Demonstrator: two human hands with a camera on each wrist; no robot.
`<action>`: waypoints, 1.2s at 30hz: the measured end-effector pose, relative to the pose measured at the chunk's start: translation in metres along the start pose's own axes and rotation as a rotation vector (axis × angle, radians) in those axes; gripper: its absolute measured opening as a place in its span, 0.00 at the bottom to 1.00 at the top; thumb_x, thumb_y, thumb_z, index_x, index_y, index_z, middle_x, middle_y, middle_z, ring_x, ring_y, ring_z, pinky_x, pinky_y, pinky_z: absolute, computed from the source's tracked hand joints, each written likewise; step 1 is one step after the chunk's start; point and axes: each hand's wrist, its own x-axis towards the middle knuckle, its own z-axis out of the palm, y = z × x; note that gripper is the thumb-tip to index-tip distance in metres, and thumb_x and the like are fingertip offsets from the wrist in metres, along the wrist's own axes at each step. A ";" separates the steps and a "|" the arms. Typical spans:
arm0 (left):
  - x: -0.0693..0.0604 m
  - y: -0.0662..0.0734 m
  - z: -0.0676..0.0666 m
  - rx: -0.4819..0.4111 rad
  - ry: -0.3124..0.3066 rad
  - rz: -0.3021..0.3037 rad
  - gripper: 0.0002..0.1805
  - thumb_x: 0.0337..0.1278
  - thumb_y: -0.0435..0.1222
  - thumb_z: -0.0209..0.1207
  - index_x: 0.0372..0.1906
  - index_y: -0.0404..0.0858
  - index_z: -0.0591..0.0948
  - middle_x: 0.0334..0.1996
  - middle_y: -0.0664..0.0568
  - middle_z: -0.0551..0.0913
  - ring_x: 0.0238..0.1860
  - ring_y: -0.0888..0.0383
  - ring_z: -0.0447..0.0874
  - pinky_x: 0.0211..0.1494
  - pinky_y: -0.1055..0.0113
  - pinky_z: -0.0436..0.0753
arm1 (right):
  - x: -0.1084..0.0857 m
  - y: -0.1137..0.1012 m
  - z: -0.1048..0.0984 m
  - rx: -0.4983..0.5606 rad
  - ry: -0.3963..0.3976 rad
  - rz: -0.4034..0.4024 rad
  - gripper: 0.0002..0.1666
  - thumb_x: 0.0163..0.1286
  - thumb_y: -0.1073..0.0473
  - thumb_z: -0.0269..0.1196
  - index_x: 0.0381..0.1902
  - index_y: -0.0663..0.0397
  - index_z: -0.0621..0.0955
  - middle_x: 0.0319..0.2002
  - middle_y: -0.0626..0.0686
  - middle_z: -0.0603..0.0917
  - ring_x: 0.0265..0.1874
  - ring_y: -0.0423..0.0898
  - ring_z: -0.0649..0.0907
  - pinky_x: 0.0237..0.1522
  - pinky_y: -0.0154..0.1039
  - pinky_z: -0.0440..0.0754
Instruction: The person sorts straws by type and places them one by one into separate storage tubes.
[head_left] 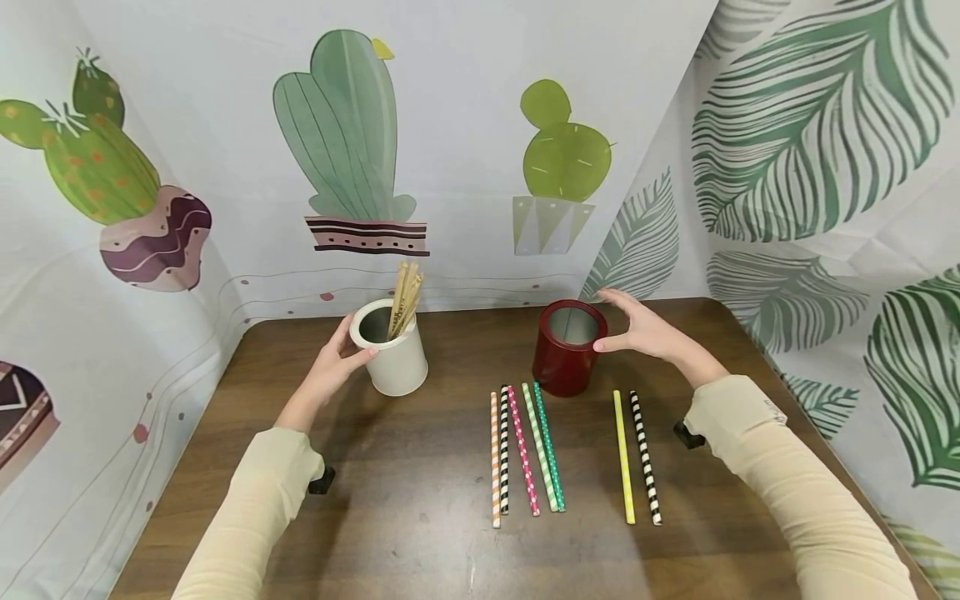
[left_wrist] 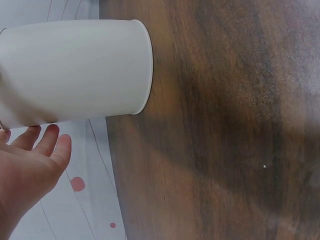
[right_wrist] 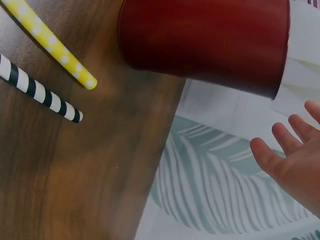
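Note:
My left hand (head_left: 330, 362) is at the left side of an upright white can (head_left: 399, 367), thumb toward the front and fingers toward the back. In the left wrist view its fingertips (left_wrist: 50, 137) meet the can's side or lie very close to it. Several tan sticks with dark printing (head_left: 405, 300) lean inside this can. Beside an upright red can (head_left: 562, 367), my right hand (head_left: 652, 331) is spread, its thumb near the rim. The right wrist view shows a gap between its fingers (right_wrist: 267, 155) and the red can. The red can's visible inside is bare metal.
Several patterned paper straws lie between the cans and nearer me, including a pink dotted straw (head_left: 522, 450). A yellow straw (head_left: 624, 458) and a black-and-white striped straw (head_left: 647, 458) lie to the right. Behind the brown table (head_left: 405, 500) hangs a printed cloth (head_left: 465, 167).

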 end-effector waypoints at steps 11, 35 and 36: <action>0.000 0.000 0.000 0.002 0.009 -0.010 0.48 0.53 0.44 0.57 0.69 0.46 0.39 0.67 0.40 0.51 0.65 0.41 0.54 0.63 0.47 0.60 | 0.001 0.014 0.005 0.149 -0.030 0.036 0.51 0.53 0.55 0.65 0.67 0.59 0.50 0.66 0.62 0.53 0.63 0.60 0.56 0.56 0.61 0.63; -0.014 0.027 0.004 -0.029 -0.015 -0.040 0.47 0.55 0.38 0.55 0.69 0.42 0.36 0.68 0.38 0.46 0.66 0.38 0.48 0.64 0.45 0.56 | 0.011 0.022 0.010 0.253 -0.101 0.056 0.51 0.54 0.57 0.65 0.68 0.59 0.48 0.67 0.62 0.53 0.66 0.60 0.53 0.60 0.59 0.60; -0.014 0.028 0.004 -0.028 -0.015 -0.040 0.46 0.55 0.38 0.55 0.69 0.42 0.36 0.68 0.38 0.46 0.66 0.38 0.49 0.64 0.45 0.56 | 0.011 0.022 0.010 0.253 -0.103 0.057 0.51 0.54 0.57 0.64 0.68 0.59 0.49 0.66 0.63 0.53 0.65 0.60 0.54 0.60 0.59 0.60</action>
